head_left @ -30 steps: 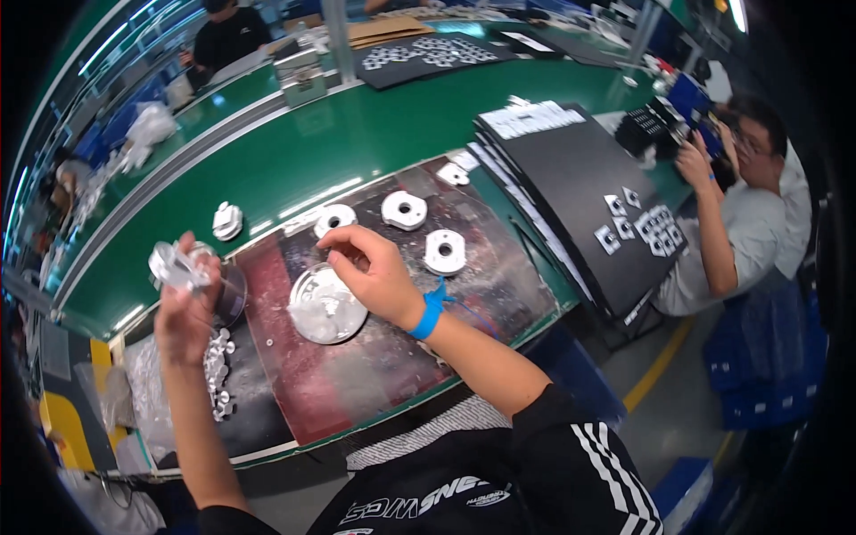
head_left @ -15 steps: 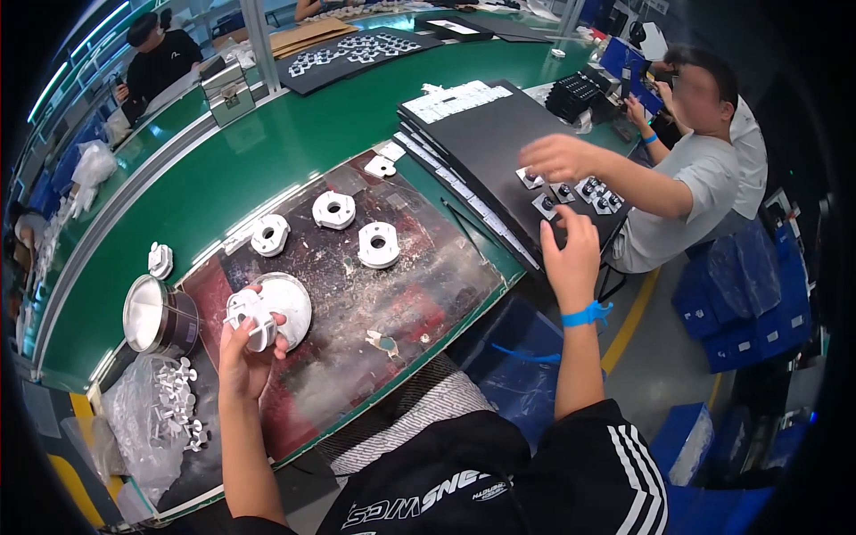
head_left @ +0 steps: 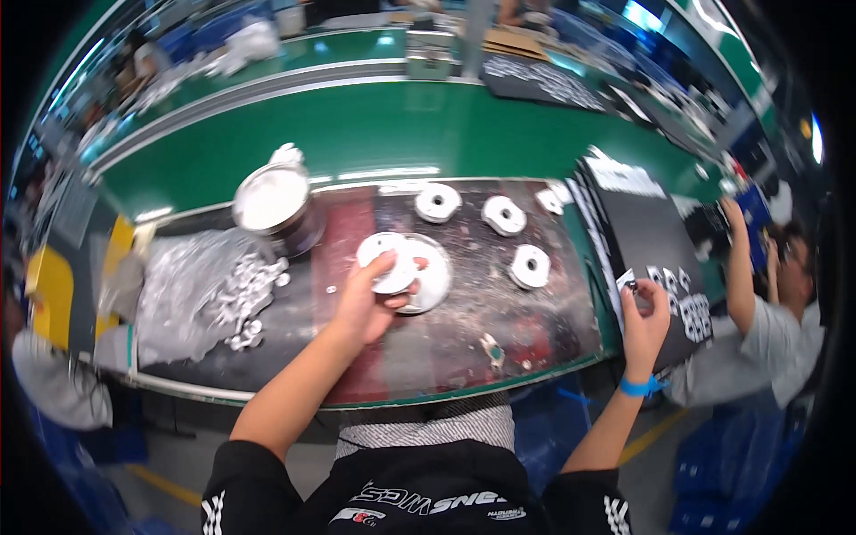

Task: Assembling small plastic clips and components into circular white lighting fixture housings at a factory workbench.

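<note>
Over the desk (head_left: 383,134), the left hand (head_left: 361,305) curls around a white round part (head_left: 382,252) while the right hand (head_left: 648,326) pinches a black-and-white piece (head_left: 629,283).

One round held piece (head_left: 383,245) — three holed parts (head_left: 528,277)

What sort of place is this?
Likely a factory assembly workshop: a long green workbench runs across the view, matching white ring-shaped parts sit on a worn dark mat, and a black board at the right carries rows of small pieces.
</note>
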Motion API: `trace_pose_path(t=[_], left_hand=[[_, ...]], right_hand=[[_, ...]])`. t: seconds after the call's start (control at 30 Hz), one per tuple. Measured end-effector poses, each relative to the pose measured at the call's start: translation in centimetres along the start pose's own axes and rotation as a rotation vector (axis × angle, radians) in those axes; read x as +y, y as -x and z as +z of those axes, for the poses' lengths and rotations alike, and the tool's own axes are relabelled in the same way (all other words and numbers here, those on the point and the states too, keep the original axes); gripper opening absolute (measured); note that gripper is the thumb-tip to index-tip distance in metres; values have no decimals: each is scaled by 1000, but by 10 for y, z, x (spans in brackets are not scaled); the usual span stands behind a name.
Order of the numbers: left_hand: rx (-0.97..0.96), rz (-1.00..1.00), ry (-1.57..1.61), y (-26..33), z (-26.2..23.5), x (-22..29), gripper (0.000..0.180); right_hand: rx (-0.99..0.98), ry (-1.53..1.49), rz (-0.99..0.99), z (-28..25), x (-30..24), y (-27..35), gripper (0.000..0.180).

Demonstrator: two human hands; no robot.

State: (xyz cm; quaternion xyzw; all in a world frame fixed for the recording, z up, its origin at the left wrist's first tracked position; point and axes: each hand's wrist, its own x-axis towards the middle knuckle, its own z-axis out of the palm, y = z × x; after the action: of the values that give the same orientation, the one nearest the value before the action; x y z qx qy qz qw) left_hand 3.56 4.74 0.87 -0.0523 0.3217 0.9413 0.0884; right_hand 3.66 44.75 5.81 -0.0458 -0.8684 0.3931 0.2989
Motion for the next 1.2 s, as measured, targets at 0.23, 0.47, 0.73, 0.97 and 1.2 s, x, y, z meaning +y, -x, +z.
trace_pose_path(t=[0.23, 0.47, 0.73, 0.97, 1.2], left_hand=[[-23, 105, -69, 15, 5, 16, 73], [149, 332, -92, 1, -3, 14, 79], [118, 318, -10, 1, -4, 13, 63], [146, 152, -68, 1, 3, 27, 30], [93, 105, -302, -2, -8, 17, 37]], right_hand=[[-634, -487, -422, 134, -153, 34, 31], [-780, -536, -642, 188, -178, 23, 38], [-886, -935, -259, 219, -146, 45, 68], [-709, -971, -217, 220, -141, 41, 49], [-609, -457, -855, 200, -157, 27, 38]])
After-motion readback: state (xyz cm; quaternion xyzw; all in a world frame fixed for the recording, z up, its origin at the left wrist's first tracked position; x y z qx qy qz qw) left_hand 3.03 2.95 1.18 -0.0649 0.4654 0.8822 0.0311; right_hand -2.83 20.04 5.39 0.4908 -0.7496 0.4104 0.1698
